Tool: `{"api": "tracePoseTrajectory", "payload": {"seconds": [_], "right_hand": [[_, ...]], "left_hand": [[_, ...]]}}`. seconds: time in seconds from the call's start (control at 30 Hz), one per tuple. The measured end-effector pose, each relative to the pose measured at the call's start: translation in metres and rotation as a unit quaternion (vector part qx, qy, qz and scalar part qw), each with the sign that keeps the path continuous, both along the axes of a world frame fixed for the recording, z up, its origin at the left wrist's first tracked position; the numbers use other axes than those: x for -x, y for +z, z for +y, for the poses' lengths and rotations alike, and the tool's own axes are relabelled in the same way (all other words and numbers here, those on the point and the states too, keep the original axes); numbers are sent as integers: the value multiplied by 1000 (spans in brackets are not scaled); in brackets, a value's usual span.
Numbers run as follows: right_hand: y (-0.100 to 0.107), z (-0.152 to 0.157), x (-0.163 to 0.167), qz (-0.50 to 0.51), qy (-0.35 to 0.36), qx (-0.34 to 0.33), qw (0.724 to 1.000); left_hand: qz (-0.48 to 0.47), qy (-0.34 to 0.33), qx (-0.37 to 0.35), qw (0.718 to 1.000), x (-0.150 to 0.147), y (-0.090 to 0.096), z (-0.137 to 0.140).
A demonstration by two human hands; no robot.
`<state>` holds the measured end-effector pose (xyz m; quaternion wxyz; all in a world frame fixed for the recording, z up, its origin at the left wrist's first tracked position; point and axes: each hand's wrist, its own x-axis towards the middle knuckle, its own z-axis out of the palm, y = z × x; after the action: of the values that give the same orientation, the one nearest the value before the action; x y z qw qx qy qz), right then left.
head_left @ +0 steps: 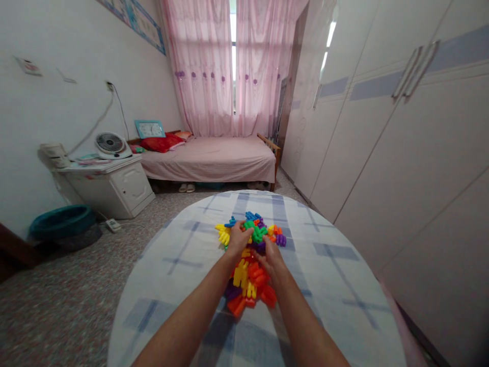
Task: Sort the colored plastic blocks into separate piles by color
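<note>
Colourful plastic interlocking toy blocks lie in a loose pile on the round table. Both hands reach into the middle of it. My left hand (239, 237) comes from the left, its fingers closed on the edge of a green toy block (258, 233). From the right, my right hand (272, 257) pinches the same green cluster near its lower edge; its lower fingers are partly hidden among the pieces. Yellow blocks (223, 235) sit left of my left hand, and a purple block (281, 240) lies to the right. Orange-red blocks (258, 275) and a yellow block (241, 274) lie between my forearms.
A checked white and blue cloth covers the round table (336, 285). Beyond stands a bed (214, 153) with a pink sheet. Tall white wardrobes (382, 153) line the right side. At left are a white cabinet (132, 188) with a fan (110, 145) and a teal basin (63, 222).
</note>
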<state>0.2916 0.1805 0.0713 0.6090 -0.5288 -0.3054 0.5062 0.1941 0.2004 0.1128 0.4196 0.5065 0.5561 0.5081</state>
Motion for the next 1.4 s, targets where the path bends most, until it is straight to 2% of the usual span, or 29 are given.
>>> {"api": "tracePoseTrajectory", "payload": {"seconds": [0.07, 0.17, 0.2, 0.27, 0.33, 0.43, 0.47, 0.57, 0.63, 0.73, 0.87, 0.97, 1.1, 1.2, 1.27, 1.33, 1.4], "right_hand": [[19, 2, -1, 64, 48, 25, 996], [39, -6, -11, 62, 95, 30, 993], [40, -12, -17, 22, 97, 21, 995], [33, -31, -32, -122, 90, -14, 988], [17, -57, -48, -289, 106, -48, 950], [-11, -100, -61, -463, 196, -31, 864], [-18, -112, -61, -506, 207, -25, 837], [-29, -131, -48, -591, 192, -37, 783], [-30, -131, -34, -607, 172, -60, 774], [-29, -119, -14, -588, 146, -92, 791], [-26, -98, -2, -482, 127, -106, 861], [-16, -79, 0, -367, 141, -107, 913], [11, -45, 1, -241, 141, -55, 959], [37, -24, 1, -133, 179, -35, 974], [50, -13, -3, -101, 198, -23, 975], [56, -4, -14, -142, 195, -16, 970], [53, 6, -32, -244, 166, -30, 955]], "left_hand": [[-18, -40, -11, 999, 0, 14, 2], [15, -80, -53, 995, 17, 27, -4], [51, -86, -72, 992, 28, 28, -10], [152, -97, -108, 978, 56, 21, -30], [258, -140, -127, 948, 88, 6, -57], [373, -183, -43, 909, 124, -26, -101], [393, -195, -26, 898, 129, -37, -113], [419, -204, -39, 884, 125, -61, -131], [402, -187, -79, 893, 110, -71, -131], [332, -147, -130, 923, 84, -79, -121], [204, -93, -130, 966, 61, -75, -107], [146, -63, -108, 981, 50, -56, -89], [129, -63, -74, 987, 42, -20, -45], [108, -85, -32, 990, 41, 1, -9], [114, -102, -15, 988, 45, 7, 8], [143, -112, -17, 983, 55, 8, 19], [179, -109, -41, 977, 72, 2, 23]]}}
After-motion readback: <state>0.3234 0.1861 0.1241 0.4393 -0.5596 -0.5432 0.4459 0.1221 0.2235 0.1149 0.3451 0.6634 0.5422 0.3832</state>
